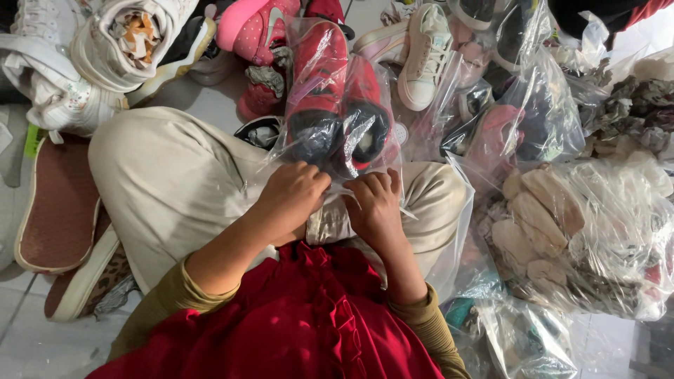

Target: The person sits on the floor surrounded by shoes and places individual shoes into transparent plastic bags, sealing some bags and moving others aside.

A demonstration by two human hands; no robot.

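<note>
A clear plastic bag [337, 105] holding a pair of red and black shoes lies across my lap, toes pointing toward me. My left hand [291, 193] pinches the near open end of the bag, fingers curled on the plastic. Just to its right, my right hand [375, 203] grips the same edge of the bag. Both hands sit close together over my beige trousers [168, 189].
White sneakers [105, 56] and a pink shoe [256, 28] pile at the back left. A slip-on shoe with a reddish insole [60, 203] lies at left. Bagged shoes [491, 133] and a large clear bag of paper wads [569, 231] crowd the right.
</note>
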